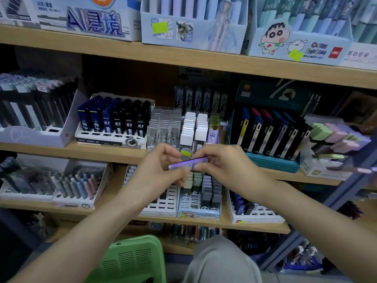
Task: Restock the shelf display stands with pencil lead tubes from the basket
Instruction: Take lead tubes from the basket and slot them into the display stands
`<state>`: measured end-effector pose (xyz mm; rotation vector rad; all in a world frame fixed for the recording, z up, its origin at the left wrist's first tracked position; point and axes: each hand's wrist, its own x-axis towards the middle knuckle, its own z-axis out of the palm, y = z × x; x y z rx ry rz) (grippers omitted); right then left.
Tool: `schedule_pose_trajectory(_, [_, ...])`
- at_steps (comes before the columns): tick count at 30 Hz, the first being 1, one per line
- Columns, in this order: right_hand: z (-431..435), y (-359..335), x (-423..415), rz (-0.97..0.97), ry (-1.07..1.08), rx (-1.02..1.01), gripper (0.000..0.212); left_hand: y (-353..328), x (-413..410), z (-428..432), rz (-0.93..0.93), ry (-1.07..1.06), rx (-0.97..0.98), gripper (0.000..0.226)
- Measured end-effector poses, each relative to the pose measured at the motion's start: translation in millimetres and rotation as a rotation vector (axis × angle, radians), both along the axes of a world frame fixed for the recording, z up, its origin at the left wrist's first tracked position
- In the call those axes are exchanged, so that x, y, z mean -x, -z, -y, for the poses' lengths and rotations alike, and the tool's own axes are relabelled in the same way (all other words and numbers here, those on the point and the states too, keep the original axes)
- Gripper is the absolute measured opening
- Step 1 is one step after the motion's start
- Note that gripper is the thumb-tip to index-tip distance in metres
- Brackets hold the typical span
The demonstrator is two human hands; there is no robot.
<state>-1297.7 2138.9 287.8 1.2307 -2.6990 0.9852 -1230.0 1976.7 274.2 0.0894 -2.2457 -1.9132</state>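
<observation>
Head view: one purple lead tube (190,162) is held between both hands in front of the middle shelf (81,148), clear of every stand; its long axis lies nearly level, left to right, with the right end slightly higher. The left hand (161,170) pinches the left end between thumb and curled fingers; the right hand (224,166) pinches the right end likewise; neither hand holds anything else.

The likely destination, by colour match, is the narrow column of purple tubes (213,131), far and slightly right of the grip, just beside the white-capped tubes (193,127). There the tubes stand upright, so the held tube appears to need turning end-up before insertion; the right hand is the nearer.

Room is tight: the column sits between the white-capped rows on its left and the teal stand (271,160) on its right; open space lies only on the near side and above, under the upper shelf board (204,60). The green basket (130,260) sits low and near, left of the knee; its contents cannot be seen.
</observation>
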Motion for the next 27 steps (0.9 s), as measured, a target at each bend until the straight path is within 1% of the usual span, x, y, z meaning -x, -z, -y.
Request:
schedule_pose_trajectory(3, [-5,8,-6,0.1,0.01,0.03,0.001,-2,-1,-3,-0.089,-0.091,-0.059,0.024])
schedule_pose_trajectory(4, [-6,10,-9,0.103,-0.001,0.019,0.002,-3,-1,-5,-0.121,-0.105,-0.038,0.024])
schedule_pose_trajectory(6, [-6,11,-17,0.076,-0.022,0.008,0.004,-6,-1,-12,-0.177,-0.116,0.063,0.023])
schedule_pose_trajectory(7, [-6,9,-21,0.052,-0.016,0.03,0.01,-7,0,-16,-0.2,-0.115,0.124,0.022])
schedule_pose_trajectory(9, [-9,4,-26,0.02,0.022,0.125,0.029,-12,2,-23,-0.236,-0.09,0.228,0.021])
schedule_pose_trajectory(11, [-13,-3,-26,-0.053,0.059,0.185,0.043,-17,5,-28,-0.273,-0.048,0.28,0.02])
schedule_pose_trajectory(12, [-15,-7,-24,-0.089,0.074,0.203,0.047,-19,7,-30,-0.287,-0.04,0.306,0.019])
schedule_pose_trajectory(14, [-21,-15,-15,-0.136,0.115,0.228,0.044,-23,15,-29,-0.312,-0.055,0.372,0.017])
schedule_pose_trajectory(16, [-25,-25,-2,-0.19,0.185,0.263,0.036,-23,25,-24,-0.331,-0.084,0.457,0.021])
schedule_pose_trajectory(18, [-26,-34,14,-0.221,0.251,0.317,0.028,-20,36,-16,-0.339,-0.103,0.598,0.027])
schedule_pose_trajectory(20, [-24,-38,29,-0.207,0.289,0.346,0.022,-16,45,-9,-0.317,-0.102,0.748,0.033])
schedule_pose_trajectory(24, [-13,-35,49,-0.224,0.29,0.307,0.018,-10,56,-6,-0.283,-0.051,0.948,0.041])
schedule_pose_trajectory(27, [-7,-31,57,-0.232,0.268,0.248,0.018,-4,58,-5,-0.296,-0.039,1.04,0.041])
